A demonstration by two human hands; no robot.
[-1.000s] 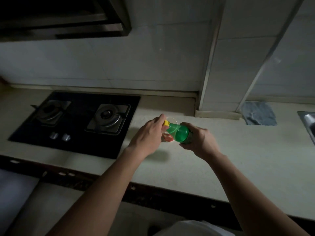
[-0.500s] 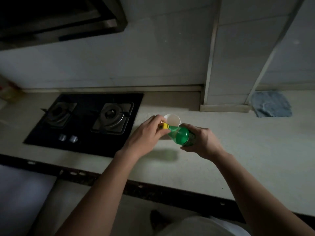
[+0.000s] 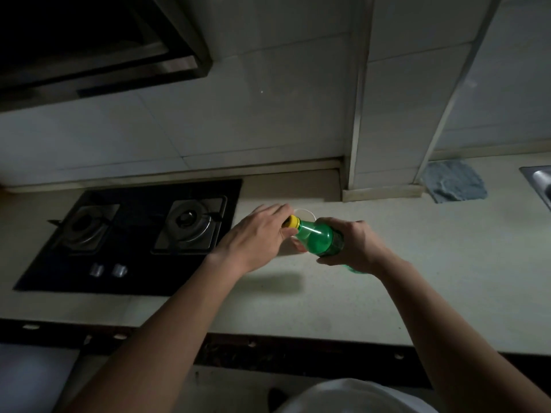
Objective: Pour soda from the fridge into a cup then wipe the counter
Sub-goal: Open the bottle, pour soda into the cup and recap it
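Our worktop (image 3: 387,293) runs pale along the wall, with the hob (image 3: 134,234) set into its left end and a grey cloth (image 3: 453,181) lying untouched at its back edge, near the sink (image 3: 539,180). We judge the task early: the soda is out of the fridge, nothing is poured, and wiping is left. Our right hand (image 3: 354,245) wraps round the green bottle (image 3: 316,238), tilted leftwards over the worktop's middle, just in front of the white cup (image 3: 308,211). Our left hand (image 3: 256,239) closes its fingers narrowly about the yellow cap (image 3: 292,222), not yet off the neck.
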